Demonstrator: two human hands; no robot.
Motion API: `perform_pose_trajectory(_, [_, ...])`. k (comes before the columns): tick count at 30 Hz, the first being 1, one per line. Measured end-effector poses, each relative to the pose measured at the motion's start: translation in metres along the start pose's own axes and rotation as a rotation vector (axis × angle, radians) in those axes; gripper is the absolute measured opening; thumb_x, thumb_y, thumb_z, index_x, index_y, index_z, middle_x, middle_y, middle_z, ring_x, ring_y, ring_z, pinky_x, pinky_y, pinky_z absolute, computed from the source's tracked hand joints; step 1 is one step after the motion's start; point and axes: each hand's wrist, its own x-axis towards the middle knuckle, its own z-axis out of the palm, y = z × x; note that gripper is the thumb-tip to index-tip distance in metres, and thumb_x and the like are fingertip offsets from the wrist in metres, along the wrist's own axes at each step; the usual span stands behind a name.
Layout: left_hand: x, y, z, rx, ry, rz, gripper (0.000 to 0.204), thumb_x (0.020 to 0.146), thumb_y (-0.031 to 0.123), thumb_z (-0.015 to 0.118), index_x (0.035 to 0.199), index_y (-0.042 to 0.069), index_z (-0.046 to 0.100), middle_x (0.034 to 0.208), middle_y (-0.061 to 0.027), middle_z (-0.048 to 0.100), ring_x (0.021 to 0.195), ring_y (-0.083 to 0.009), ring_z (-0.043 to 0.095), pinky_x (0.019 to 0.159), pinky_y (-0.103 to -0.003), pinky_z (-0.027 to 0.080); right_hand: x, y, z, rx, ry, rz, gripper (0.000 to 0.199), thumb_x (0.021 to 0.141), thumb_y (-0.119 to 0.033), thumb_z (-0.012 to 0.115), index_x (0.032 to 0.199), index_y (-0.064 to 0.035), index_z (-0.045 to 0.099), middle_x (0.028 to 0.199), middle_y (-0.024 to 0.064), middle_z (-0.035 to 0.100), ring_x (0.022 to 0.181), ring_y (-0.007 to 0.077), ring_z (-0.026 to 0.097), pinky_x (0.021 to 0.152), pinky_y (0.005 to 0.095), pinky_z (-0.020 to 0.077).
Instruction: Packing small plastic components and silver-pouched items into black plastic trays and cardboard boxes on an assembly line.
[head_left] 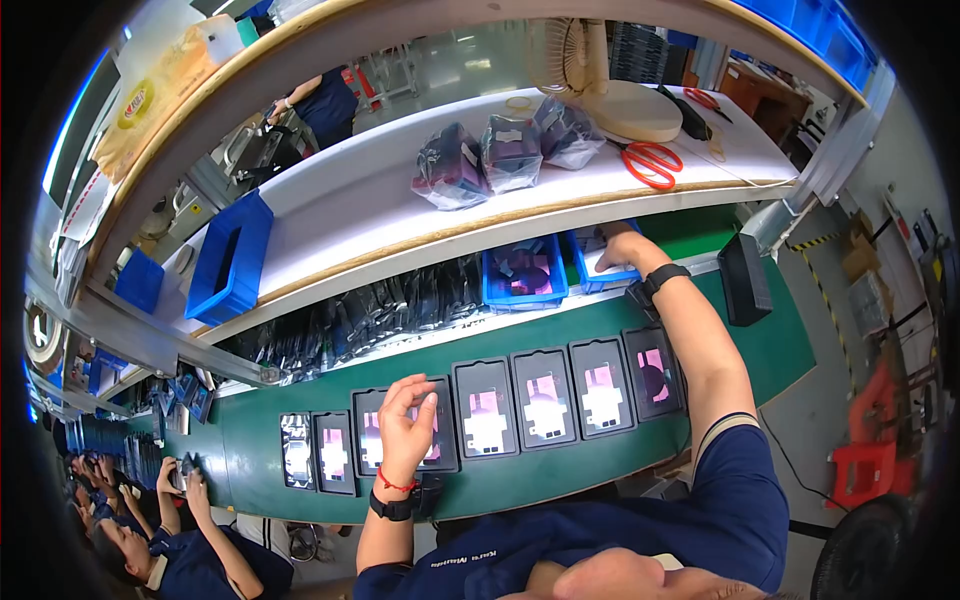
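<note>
My left hand point(406, 428) hovers over the row of black trays, its fingers loosely bent and apart from the thumb, with nothing visible in it. Beneath it are two trays, partly covered by the hand. My right hand point(622, 248) reaches into a blue bin point(603, 283) under the shelf; its fingertips are partly hidden, so a grip cannot be made out. White pieces lie in that bin. To its left stands another blue bin point(524, 298) with dark and pink pieces. Several trays, such as this black tray point(544, 396), hold pink and white flat pieces. The rightmost tray point(655, 372) shows pink and black.
Packed dark pouches point(350, 315) line the bench's back edge. On the shelf above are plastic-wrapped bundles point(512, 153), red-handled scissors point(652, 166), a fan point(570, 60) and a blue tray point(232, 258). A black box point(745, 280) stands at right. Co-workers sit at the left.
</note>
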Motion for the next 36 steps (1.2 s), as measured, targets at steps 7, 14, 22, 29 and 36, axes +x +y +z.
perform_pose_trajectory(7, [-0.004,0.005,0.011,-0.074,-0.049,0.007,0.011,0.081,0.002,0.060,0.090,-0.001,0.065,0.098,-0.0128,0.062,0.085,-0.0184,0.061,0.074,-0.027,0.050,-0.028,0.025,-0.019,0.337,0.133,0.043,0.054,0.070,-0.014,0.073,0.118,0.0006,0.054,0.111,0.0143,0.062,0.102,0.0251,0.058,0.088,0.0315,0.0451])
perform_pose_trajectory(14, [-0.010,0.005,0.040,-0.597,-0.278,-0.312,0.024,0.085,0.003,0.060,0.108,-0.003,0.056,0.103,-0.0121,0.062,0.092,-0.0154,0.060,0.080,-0.025,0.048,-0.094,-0.015,0.012,1.288,0.055,-0.204,0.021,0.076,0.002,0.064,0.096,0.0007,0.059,0.088,0.0094,0.066,0.076,0.0168,0.064,0.068,0.0286,0.0518])
perform_pose_trajectory(22, [-0.020,-0.007,0.042,-1.231,-0.373,-0.524,0.040,0.091,0.013,0.052,0.128,0.001,0.041,0.113,-0.0099,0.056,0.102,-0.0173,0.057,0.086,-0.031,0.047,-0.160,-0.169,0.066,0.950,-0.357,-0.504,0.011,0.072,0.002,0.070,0.077,0.0014,0.060,0.065,0.0022,0.061,0.059,0.0052,0.056,0.052,0.0201,0.0434])
perform_pose_trajectory(29, [-0.068,-0.033,-0.008,-1.180,0.088,-0.471,0.028,0.092,0.013,0.051,0.115,-0.002,0.053,0.105,-0.0074,0.061,0.095,-0.0167,0.061,0.081,-0.030,0.050,-0.168,-0.243,0.110,0.887,-0.435,-0.595,0.016,0.075,0.005,0.065,0.091,0.0032,0.063,0.077,0.0034,0.065,0.069,0.0059,0.058,0.062,0.0209,0.0471])
perform_pose_trajectory(36, [-0.098,-0.042,-0.065,-1.145,0.362,-0.464,0.026,0.092,0.011,0.050,0.113,-0.002,0.055,0.104,-0.0088,0.062,0.093,-0.0162,0.061,0.080,-0.029,0.051,-0.178,-0.309,0.135,0.971,-0.545,-0.569,0.022,0.078,0.001,0.063,0.099,0.0014,0.066,0.078,0.0028,0.066,0.061,0.0034,0.053,0.054,0.0178,0.0416])
